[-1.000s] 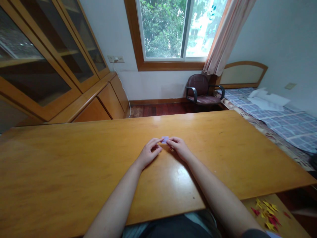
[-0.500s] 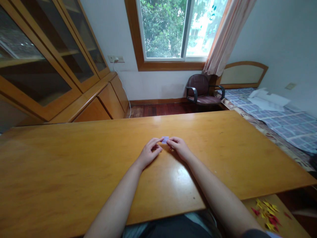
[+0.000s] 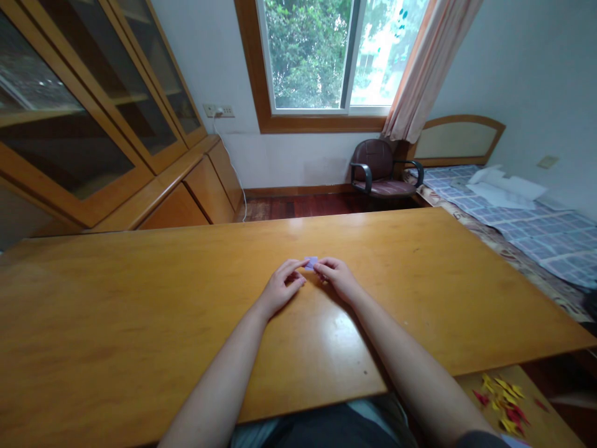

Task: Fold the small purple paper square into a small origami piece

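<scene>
A small piece of purple paper (image 3: 311,263), apparently folded, is between my two hands just above or on the wooden table (image 3: 140,298). My right hand (image 3: 336,277) pinches the paper's right side between thumb and fingertips. From the other side, my left hand (image 3: 282,287) reaches its index fingertip to the paper's left edge. The left thumb stands apart from that finger and lower down. The paper's folds are too small to make out.
Several yellow and red folded paper pieces (image 3: 506,401) lie on a lower board (image 3: 545,423) at the bottom right. Beyond the table stand a brown armchair (image 3: 380,171) and a bed (image 3: 522,218). A glass-door cabinet (image 3: 107,124) lines the left.
</scene>
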A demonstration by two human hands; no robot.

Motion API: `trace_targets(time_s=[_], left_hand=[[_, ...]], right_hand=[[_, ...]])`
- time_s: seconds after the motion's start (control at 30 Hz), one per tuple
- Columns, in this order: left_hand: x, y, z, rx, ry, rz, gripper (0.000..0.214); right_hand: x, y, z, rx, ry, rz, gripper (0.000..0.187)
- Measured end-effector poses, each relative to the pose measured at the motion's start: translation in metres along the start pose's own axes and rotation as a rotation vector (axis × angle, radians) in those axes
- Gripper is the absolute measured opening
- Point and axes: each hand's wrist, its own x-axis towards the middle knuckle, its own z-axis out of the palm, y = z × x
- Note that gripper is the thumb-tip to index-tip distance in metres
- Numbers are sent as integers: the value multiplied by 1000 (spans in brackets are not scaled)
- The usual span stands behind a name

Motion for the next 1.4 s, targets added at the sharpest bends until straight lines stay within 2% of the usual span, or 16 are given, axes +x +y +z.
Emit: trace_targets(time_s=[0.6, 0.9, 1.2, 1.4], left_hand=[[0, -3, -1, -110, -13, -14, 39], [3, -9, 3, -125, 126, -185, 50], [5, -6, 1, -2, 88, -216, 25], [6, 0, -1, 55, 67, -181, 21]], right_hand=[[0, 3, -2, -54, -17, -9, 28], [-3, -3, 3, -202, -50, 18, 32], [-3, -1, 6, -478, -108, -124, 24], [-6, -3, 6, -521, -131, -142, 25]])
